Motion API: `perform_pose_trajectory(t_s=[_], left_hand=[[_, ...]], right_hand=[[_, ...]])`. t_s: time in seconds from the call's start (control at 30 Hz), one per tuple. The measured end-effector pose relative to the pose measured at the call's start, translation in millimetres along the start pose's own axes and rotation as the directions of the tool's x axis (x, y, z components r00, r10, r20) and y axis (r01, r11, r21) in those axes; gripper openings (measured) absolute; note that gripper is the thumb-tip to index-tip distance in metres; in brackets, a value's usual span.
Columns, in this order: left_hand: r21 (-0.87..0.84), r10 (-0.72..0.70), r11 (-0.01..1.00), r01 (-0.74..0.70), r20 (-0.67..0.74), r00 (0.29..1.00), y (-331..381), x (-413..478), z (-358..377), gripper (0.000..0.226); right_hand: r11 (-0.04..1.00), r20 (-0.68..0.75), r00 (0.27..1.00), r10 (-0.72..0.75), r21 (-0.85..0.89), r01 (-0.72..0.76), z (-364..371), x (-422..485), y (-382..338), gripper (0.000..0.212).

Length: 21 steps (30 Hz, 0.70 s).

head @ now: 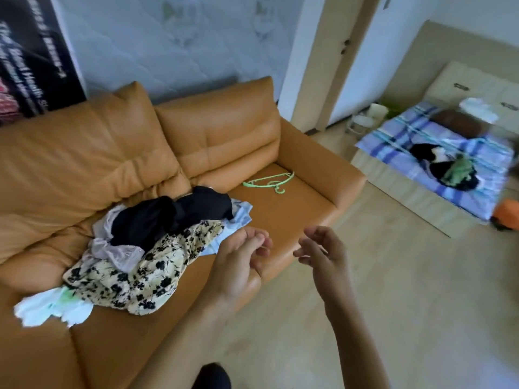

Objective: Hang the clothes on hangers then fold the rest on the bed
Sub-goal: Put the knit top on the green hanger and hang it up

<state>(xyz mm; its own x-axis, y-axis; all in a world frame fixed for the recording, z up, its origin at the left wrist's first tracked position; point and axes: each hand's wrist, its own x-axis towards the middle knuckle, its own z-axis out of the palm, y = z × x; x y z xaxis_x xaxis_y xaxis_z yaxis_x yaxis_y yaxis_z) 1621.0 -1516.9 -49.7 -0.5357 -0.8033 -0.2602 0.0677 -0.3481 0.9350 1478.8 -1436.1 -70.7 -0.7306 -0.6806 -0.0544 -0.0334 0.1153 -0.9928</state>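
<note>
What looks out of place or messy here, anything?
The clothes sit in a crumpled heap on the sofa seat, unsorted. One green hanger lies bare on the seat, apart from them. A second small heap of dark and green clothes lies unfolded on the bed. Nothing looks spilled or damaged.

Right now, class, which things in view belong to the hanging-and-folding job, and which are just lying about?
Belongs to the job:
pile of clothes on the sofa
green hanger
bed
dark and green clothes on it

Just lying about:
poster
white container by the door
orange thing on the floor
</note>
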Motion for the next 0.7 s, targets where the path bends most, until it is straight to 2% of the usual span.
perform_pose_trajectory(t_s=[0.17,0.23,0.4,0.5,0.7], left_hand=[[0.02,-0.009,1.0,0.011,-0.136,0.991,-3.1,78.3,9.6,0.018],[0.003,-0.013,1.0,0.013,-0.135,0.991,-4.3,114.8,17.7,0.016],[-0.058,-0.01,0.998,0.004,-0.111,0.994,12.6,218.9,36.5,0.024],[-0.084,-0.004,0.996,-0.01,-0.159,0.987,27.8,275.7,31.9,0.015],[-0.176,-0.003,0.983,-0.056,-0.315,0.949,56.0,348.9,-0.9,0.014]], right_hand=[[1.0,0.143,0.989,0.019,-0.02,-0.016,20.4,80.0,10.1,0.024],[0.999,0.169,0.985,0.031,-0.038,-0.025,27.0,111.8,18.2,0.024],[0.993,0.231,0.972,0.038,-0.121,-0.01,49.0,209.1,21.3,0.021],[0.99,0.279,0.96,0.026,-0.143,0.015,62.4,268.9,14.3,0.007],[0.986,0.401,0.913,0.078,-0.166,-0.011,123.8,357.0,16.4,0.005]])
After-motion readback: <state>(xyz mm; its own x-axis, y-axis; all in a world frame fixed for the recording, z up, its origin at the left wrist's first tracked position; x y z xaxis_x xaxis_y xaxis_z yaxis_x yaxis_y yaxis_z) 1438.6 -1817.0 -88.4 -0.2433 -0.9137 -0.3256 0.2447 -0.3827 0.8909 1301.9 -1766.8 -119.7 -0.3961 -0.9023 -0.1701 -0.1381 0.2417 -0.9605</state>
